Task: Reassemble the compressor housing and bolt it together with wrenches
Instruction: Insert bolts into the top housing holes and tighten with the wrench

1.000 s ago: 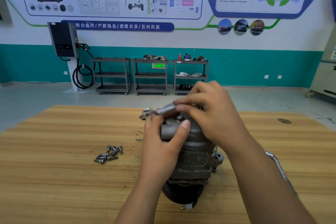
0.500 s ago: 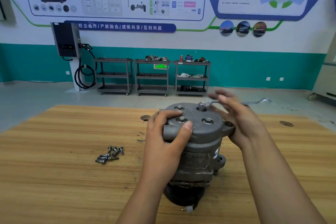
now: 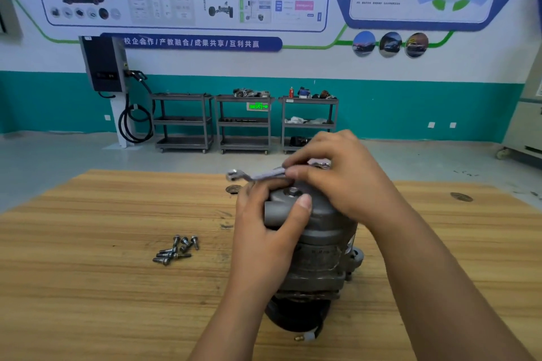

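Observation:
The grey compressor housing (image 3: 322, 246) stands upright on the wooden table (image 3: 88, 287), its black pulley end down. My left hand (image 3: 264, 231) grips the left side of its top cover, thumb across the front. My right hand (image 3: 343, 179) lies over the top of the cover and pinches a silver wrench (image 3: 258, 174) that lies nearly flat, its free end pointing left past the cover. A bolt head (image 3: 292, 192) shows on the cover just below the wrench. The wrench's far end is hidden under my fingers.
Several loose bolts (image 3: 177, 249) lie in a small heap on the table left of the compressor. Two round holes (image 3: 233, 189) (image 3: 461, 197) sit near the table's far edge. Three grey carts (image 3: 245, 123) and a wall charger (image 3: 105, 64) stand by the far wall.
My right hand has swung the wrench handle from the right side over to the left across the cover top. My left hand has kept its grip on the cover.

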`<action>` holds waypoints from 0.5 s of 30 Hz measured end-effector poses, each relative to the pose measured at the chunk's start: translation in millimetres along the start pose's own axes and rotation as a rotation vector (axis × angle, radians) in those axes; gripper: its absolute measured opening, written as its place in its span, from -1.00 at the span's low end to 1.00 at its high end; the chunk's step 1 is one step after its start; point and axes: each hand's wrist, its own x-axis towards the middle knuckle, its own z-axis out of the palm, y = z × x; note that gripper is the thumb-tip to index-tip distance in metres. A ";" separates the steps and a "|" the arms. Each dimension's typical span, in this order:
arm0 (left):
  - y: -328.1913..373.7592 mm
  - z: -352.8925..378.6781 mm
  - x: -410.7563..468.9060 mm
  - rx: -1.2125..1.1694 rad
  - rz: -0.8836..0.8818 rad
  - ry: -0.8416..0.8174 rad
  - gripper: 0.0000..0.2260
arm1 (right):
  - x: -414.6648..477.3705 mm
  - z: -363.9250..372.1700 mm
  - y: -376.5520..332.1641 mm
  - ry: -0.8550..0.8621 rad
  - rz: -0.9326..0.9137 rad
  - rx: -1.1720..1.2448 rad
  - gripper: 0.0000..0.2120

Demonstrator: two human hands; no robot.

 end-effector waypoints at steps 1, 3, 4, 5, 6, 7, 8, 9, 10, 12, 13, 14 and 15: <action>-0.1 -0.5 -0.5 0.004 0.007 -0.003 -0.71 | 10.5 0.2 0.8 -0.077 0.081 -0.004 -0.94; -0.2 -1.7 -1.3 -0.010 -0.003 -0.005 -0.69 | 27.6 -0.3 8.3 -0.190 0.227 -0.065 -0.84; -0.6 -2.0 -1.9 -0.019 -0.004 -0.004 -0.69 | 32.1 -0.7 14.3 -0.217 0.289 -0.080 -0.77; -0.9 -2.1 -2.3 -0.024 -0.003 -0.003 -0.69 | 33.2 -1.2 19.6 -0.230 0.349 -0.069 -0.74; -0.9 -2.3 -2.4 -0.024 -0.004 -0.004 -0.68 | 32.0 -1.4 24.6 -0.227 0.412 -0.011 -0.73; -1.0 -2.3 -2.4 -0.023 -0.007 -0.007 -0.68 | 29.2 -2.1 29.8 -0.214 0.494 0.108 -0.76; -1.0 -2.2 -2.1 -0.022 -0.011 -0.013 -0.68 | 25.7 -2.1 34.3 -0.195 0.590 0.268 -0.78; -0.8 -2.1 -1.6 -0.021 -0.016 -0.020 -0.67 | 21.1 -1.8 37.3 -0.172 0.685 0.426 -0.78; -0.8 -2.0 -0.7 -0.023 -0.023 -0.026 -0.67 | 16.1 -1.9 40.6 -0.146 0.752 0.536 -0.75; -1.2 -2.2 0.7 -0.029 -0.037 -0.036 -0.67 | 7.4 -3.6 49.5 -0.089 0.794 0.615 -0.68; -1.4 -2.8 0.9 -0.029 -0.041 -0.039 -0.66 | 3.7 -3.8 53.2 -0.069 0.785 0.670 -0.66; -1.7 -3.4 0.9 -0.029 -0.042 -0.042 -0.66 | 0.5 -3.1 58.1 -0.041 0.760 0.780 -0.67; -1.9 -3.8 0.7 -0.030 -0.041 -0.043 -0.66 | -3.0 -1.8 62.3 0.013 0.729 0.937 -0.71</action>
